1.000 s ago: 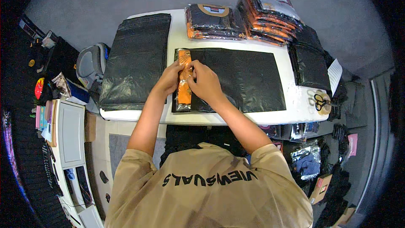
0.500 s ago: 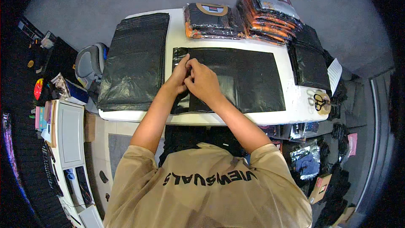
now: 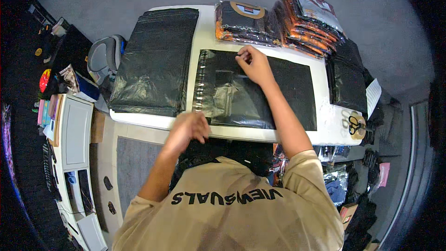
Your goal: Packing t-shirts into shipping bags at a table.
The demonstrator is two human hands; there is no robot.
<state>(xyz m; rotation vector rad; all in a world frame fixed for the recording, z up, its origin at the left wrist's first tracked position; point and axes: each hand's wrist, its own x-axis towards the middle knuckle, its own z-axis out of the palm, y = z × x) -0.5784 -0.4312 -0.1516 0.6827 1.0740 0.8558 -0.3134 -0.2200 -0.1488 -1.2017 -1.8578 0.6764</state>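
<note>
Black plastic bag (image 3: 246, 95) lies flat on the white table (image 3: 204, 32), lengthwise, in front of the person. Change: half a second ago both hands are together on its left end; now they are apart. The orange packet seen there a second ago is out of sight, and a crinkled shiny strip (image 3: 200, 88) runs down that end, so the end looks folded over and closed, as a judgement. Right hand (image 3: 255, 65) is over the bag's far edge, fingers curled, thumb and index close together; cannot tell whether they pinch anything. Left hand (image 3: 188, 130) is blurred, by the near table edge, just beside the bag's near left corner; cannot tell its grip or any contact. Bag body sits between the hands, partly under the right forearm. Left of it, a pile of black bags (image 3: 158, 60); beyond it, short (image 3: 248, 23) and tall packaged stacks (image 3: 311, 23); right, scissors (image 3: 357, 125).
</note>
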